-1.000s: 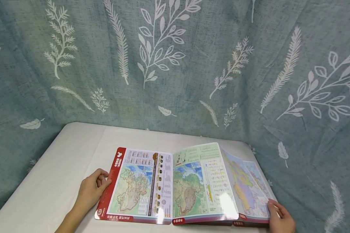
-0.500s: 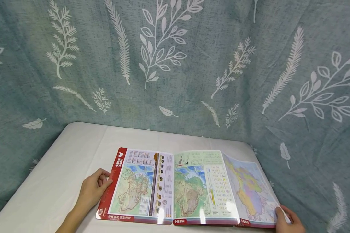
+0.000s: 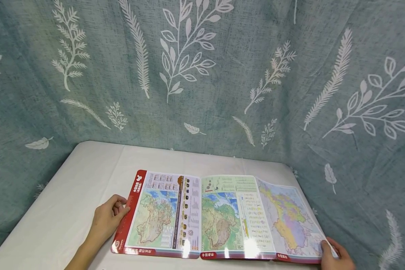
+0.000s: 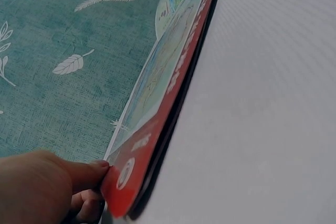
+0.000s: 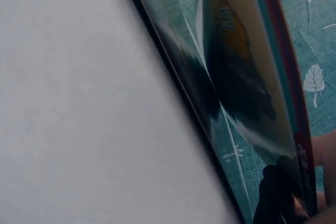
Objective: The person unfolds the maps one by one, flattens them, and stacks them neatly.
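Observation:
A glossy folding map [image 3: 219, 221] lies spread across the white table, with three panels facing up and a red strip along its left side. My left hand [image 3: 108, 215] pinches that red edge; in the left wrist view the thumb [image 4: 92, 174] presses on the map's border. At the far right, my right hand [image 3: 337, 257] grips the outer edge of the panel with a purple and orange map, which slopes slightly. The right wrist view shows this panel [image 5: 286, 93] raised, with my fingers [image 5: 275, 192] curled at its lower edge. Part of the right hand is out of the head view.
The white table [image 3: 98, 168] reaches back to a teal curtain [image 3: 206, 112] with white leaf prints. The curtain also hangs close along the table's right and left sides.
My right hand has moved right and slightly down, drawing the right panel outward. The folded panels have flattened and their overlap has spread out. The left hand stays at the red edge.

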{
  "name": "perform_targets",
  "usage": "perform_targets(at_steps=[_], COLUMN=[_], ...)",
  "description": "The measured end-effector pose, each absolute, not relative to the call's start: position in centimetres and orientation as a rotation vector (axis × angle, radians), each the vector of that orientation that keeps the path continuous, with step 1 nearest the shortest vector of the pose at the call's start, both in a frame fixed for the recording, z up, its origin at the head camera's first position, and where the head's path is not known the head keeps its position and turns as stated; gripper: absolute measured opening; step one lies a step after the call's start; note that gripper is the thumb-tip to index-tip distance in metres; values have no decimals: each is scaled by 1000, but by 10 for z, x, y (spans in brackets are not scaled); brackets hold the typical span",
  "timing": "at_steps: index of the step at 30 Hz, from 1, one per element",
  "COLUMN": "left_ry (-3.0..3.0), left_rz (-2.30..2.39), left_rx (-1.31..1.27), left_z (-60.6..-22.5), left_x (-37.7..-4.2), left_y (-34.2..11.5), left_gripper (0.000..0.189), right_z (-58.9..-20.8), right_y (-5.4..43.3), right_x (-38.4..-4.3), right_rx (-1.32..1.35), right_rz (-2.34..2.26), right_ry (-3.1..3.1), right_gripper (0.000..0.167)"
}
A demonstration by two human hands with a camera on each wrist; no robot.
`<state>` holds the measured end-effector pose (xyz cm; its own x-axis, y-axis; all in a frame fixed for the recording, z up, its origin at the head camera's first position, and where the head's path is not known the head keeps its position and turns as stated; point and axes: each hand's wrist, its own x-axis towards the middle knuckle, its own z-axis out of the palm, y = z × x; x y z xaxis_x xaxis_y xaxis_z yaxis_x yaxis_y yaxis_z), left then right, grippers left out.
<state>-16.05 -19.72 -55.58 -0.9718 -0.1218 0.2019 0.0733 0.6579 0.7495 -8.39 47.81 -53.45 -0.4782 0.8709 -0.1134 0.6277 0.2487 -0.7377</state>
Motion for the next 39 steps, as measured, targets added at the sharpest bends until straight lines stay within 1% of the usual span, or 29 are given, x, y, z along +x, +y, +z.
perform_targets(at_steps=[6, 15, 21, 26, 33, 39], left_ry=[-2641, -2663, -2662, -2643, -2626, -2647], left_rz=[-1219, -1179, -1176, -1162, -1151, -1168], left_rx=[47, 74, 76, 60, 48, 69], left_z=[-554, -553, -553, -554, -554, -553], left_x=[-161, -159, -158, -159, -159, -158], left_y=[-197, -196, -196, -197, -197, -195], left_gripper=[25, 28, 28, 27, 26, 27], right_z=[-534, -539, -538, -536, -537, -537], right_y=[478, 482, 482, 482, 486, 485], right_x=[-82, -79, -82, -83, -81, -81], right_rx=[-1387, -1276, -1300, -1329, -1337, -1381], right_rz=[1071, 1061, 1043, 1028, 989, 1000], right_ry=[-2207, -2252, -2285, -2355, -2450, -2438], right_gripper=[58, 58, 60, 63, 73, 77])
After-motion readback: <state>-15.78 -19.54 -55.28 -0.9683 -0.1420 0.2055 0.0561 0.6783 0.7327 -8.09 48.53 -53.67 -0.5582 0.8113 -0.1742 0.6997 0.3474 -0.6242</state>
